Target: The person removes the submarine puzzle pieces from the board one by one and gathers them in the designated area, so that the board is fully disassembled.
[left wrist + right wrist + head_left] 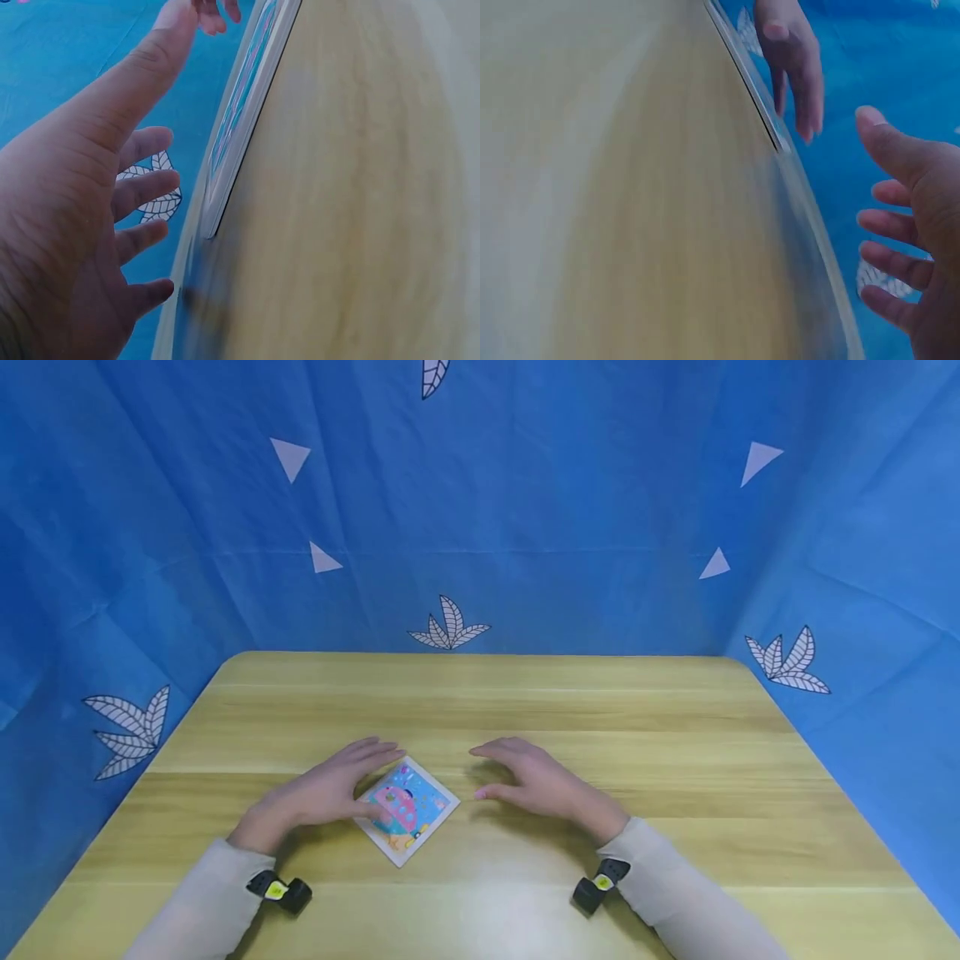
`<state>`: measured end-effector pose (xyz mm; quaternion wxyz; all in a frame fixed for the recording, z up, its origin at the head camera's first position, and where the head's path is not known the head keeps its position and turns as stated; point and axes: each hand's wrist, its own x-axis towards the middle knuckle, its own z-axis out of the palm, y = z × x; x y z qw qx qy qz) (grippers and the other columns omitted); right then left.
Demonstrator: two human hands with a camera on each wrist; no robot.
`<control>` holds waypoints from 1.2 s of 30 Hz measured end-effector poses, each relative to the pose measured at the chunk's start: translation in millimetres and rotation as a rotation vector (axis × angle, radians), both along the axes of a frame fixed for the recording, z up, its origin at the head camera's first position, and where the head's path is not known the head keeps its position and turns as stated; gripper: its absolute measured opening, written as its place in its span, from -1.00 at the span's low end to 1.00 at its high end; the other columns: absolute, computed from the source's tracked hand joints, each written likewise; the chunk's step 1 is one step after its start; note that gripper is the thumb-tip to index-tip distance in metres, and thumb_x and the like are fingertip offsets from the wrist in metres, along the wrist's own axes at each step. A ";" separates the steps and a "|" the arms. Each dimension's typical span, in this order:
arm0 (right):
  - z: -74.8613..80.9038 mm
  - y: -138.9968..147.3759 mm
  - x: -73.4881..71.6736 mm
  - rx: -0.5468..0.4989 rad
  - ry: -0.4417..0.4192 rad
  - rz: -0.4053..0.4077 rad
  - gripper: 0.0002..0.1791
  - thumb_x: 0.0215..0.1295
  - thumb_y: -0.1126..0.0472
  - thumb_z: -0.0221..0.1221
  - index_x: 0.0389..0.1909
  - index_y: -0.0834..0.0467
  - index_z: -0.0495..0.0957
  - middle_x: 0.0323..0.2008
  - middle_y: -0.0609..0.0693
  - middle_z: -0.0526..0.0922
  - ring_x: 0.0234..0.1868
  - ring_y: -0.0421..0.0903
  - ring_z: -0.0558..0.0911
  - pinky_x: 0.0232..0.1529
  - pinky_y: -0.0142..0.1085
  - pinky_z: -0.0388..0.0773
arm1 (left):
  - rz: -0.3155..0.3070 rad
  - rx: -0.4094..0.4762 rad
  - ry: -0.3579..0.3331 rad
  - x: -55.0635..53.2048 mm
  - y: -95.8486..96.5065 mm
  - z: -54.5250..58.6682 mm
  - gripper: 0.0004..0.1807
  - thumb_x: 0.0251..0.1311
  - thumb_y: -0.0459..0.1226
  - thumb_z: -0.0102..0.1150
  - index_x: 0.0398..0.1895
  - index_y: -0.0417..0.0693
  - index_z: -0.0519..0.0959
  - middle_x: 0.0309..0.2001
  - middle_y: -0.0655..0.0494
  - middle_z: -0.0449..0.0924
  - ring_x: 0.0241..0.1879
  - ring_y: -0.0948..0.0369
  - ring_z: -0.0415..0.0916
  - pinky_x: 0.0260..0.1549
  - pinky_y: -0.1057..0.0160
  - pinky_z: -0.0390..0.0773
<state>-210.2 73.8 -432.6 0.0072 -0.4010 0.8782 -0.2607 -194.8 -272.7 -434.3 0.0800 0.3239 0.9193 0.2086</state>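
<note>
A small square picture board (pixel 420 806) with a white border and a pink cartoon on blue lies turned cornerwise on the table. In the left wrist view the board (pixel 244 127) shows nearly edge-on, flat and thin. My left hand (pixel 330 789) is at its left side, thumb overlapping the picture in the head view and fingers spread past its upper left edge. Nothing is between those fingers. To the right of the board, my right hand (pixel 532 781) hovers apart from it, thumb and fingers loosely spread and holding nothing. From the right wrist view, the right hand's fingers (pixel 889 225) are slightly bent.
The wooden table (pixel 675 743) has rounded far corners and reaches a blue cloth backdrop (pixel 525 510) with white leaf and triangle prints. Black wrist devices (pixel 279 892) sit on both wrists, over light sleeves.
</note>
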 end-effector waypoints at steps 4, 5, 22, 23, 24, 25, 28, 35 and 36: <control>-1.8 -15.5 2.7 -0.008 -0.005 0.053 -0.37 0.29 -0.17 0.22 0.28 0.08 0.47 0.20 -0.07 0.54 0.25 -0.09 0.46 0.29 -0.17 0.37 | 0.006 0.027 -0.018 1.2 2.7 -3.3 0.05 -0.02 0.31 0.28 0.50 0.01 0.21 0.49 -0.07 0.11 0.47 -0.17 -0.12 0.33 -0.31 0.05; -2.3 -18.9 3.9 -0.009 -0.014 0.063 -0.38 0.29 -0.16 0.22 0.27 0.08 0.48 0.20 -0.08 0.55 0.24 -0.10 0.47 0.29 -0.18 0.38 | 0.008 0.033 -0.026 2.0 2.7 -4.0 0.07 -0.04 0.30 0.30 0.50 0.02 0.21 0.49 -0.06 0.11 0.48 -0.17 -0.12 0.32 -0.32 0.05; -11.4 -35.2 15.2 0.021 0.058 0.247 -0.44 0.32 -0.07 0.23 0.28 0.09 0.50 0.23 -0.06 0.53 0.25 -0.17 0.47 0.31 -0.32 0.32 | -0.005 0.026 -0.060 6.2 10.1 -6.8 0.23 -0.31 0.39 0.37 0.46 -0.06 0.28 0.45 0.06 0.22 0.47 -0.18 -0.12 0.31 -0.33 0.08; -12.1 -35.6 15.8 0.025 0.069 0.255 -0.43 0.32 -0.07 0.23 0.28 0.10 0.50 0.24 -0.05 0.53 0.25 -0.16 0.47 0.32 -0.32 0.31 | -0.006 0.022 -0.059 6.6 10.4 -6.8 0.23 -0.32 0.39 0.36 0.46 -0.06 0.28 0.45 0.07 0.22 0.47 -0.19 -0.12 0.30 -0.33 0.08; -12.5 -35.9 16.3 0.028 0.078 0.264 -0.43 0.32 -0.06 0.24 0.27 0.10 0.50 0.24 -0.04 0.52 0.26 -0.15 0.47 0.32 -0.32 0.30 | -0.007 0.018 -0.057 6.8 10.7 -7.0 0.24 -0.33 0.40 0.36 0.46 -0.05 0.28 0.44 0.08 0.23 0.47 -0.19 -0.12 0.30 -0.34 0.08; -13.5 -36.2 16.5 0.033 0.090 0.275 -0.44 0.32 -0.06 0.23 0.27 0.11 0.51 0.24 -0.03 0.52 0.27 -0.14 0.46 0.33 -0.31 0.29 | -0.008 0.012 -0.057 7.1 10.9 -7.1 0.24 -0.33 0.41 0.36 0.46 -0.05 0.28 0.45 0.08 0.23 0.47 -0.19 -0.12 0.30 -0.34 0.07; -16.2 -36.5 17.3 0.059 0.114 0.296 -0.47 0.35 -0.08 0.20 0.24 0.12 0.53 0.25 -0.04 0.52 0.29 -0.11 0.44 0.35 -0.30 0.27 | -0.004 -0.016 -0.051 7.2 11.1 -8.2 0.25 -0.34 0.44 0.33 0.46 -0.03 0.28 0.45 0.10 0.22 0.47 -0.18 -0.13 0.29 -0.35 0.09; -14.0 -34.7 19.6 0.135 0.129 0.288 -0.46 0.38 -0.12 0.14 0.25 0.10 0.52 0.27 -0.07 0.49 0.32 -0.07 0.41 0.38 -0.22 0.24 | 0.005 -0.051 -0.043 7.8 11.0 -8.0 0.24 -0.33 0.46 0.29 0.45 -0.01 0.30 0.45 0.13 0.22 0.47 -0.19 -0.12 0.28 -0.36 0.09; -13.8 -34.3 19.2 0.144 0.135 0.286 -0.46 0.39 -0.12 0.14 0.26 0.10 0.52 0.27 -0.07 0.49 0.32 -0.07 0.41 0.38 -0.22 0.23 | 0.005 -0.050 -0.039 7.7 11.0 -7.6 0.23 -0.33 0.46 0.30 0.45 -0.02 0.30 0.45 0.12 0.22 0.46 -0.21 -0.12 0.27 -0.38 0.09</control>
